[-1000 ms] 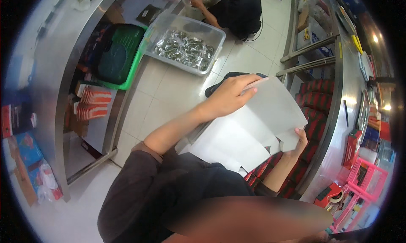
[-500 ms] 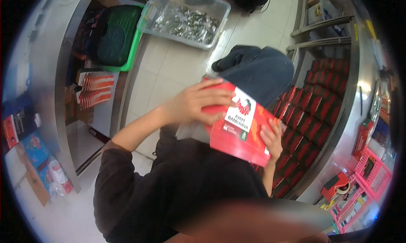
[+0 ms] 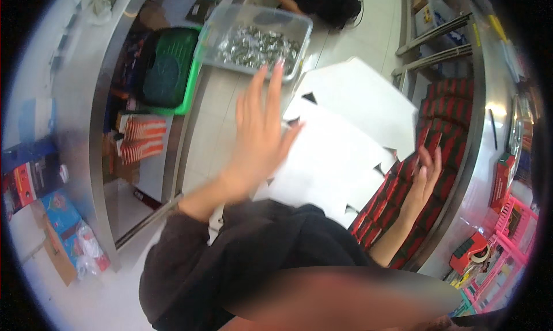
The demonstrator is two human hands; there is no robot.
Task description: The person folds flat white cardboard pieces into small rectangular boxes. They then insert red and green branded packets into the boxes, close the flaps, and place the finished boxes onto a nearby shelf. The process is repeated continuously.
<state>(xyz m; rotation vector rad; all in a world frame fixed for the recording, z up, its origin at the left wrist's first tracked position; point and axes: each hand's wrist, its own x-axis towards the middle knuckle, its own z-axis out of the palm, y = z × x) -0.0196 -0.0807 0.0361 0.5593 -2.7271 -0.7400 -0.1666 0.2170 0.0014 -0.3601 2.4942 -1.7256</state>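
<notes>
- the left hand (image 3: 256, 132) is held open, fingers apart and blurred by motion, over the left edge of the cardboard; nothing is seen gripped, and whether the cardboard is touched cannot be told.
- the right hand (image 3: 423, 175) is loosely curled near the cardboard's right edge, with nothing seen held; contact there cannot be told either.
- the white cardboard (image 3: 340, 164), notched and creased, is spread over the lap, its plain side facing up; whether one piece or several are stacked cannot be told.
- half a second ago, red printed cardboard was gripped between both hands; now only white is shown and both grips have been let go.
- by this, the work can be judged to have been passed from holding to laying out, with no closed box formed yet.
- to the right, red and dark boxes (image 3: 446, 115) are packed in rows beside the steel table (image 3: 481, 175).
- farther out, small wrapped packets (image 3: 253, 46) are held in a clear tub (image 3: 304, 40).
</notes>
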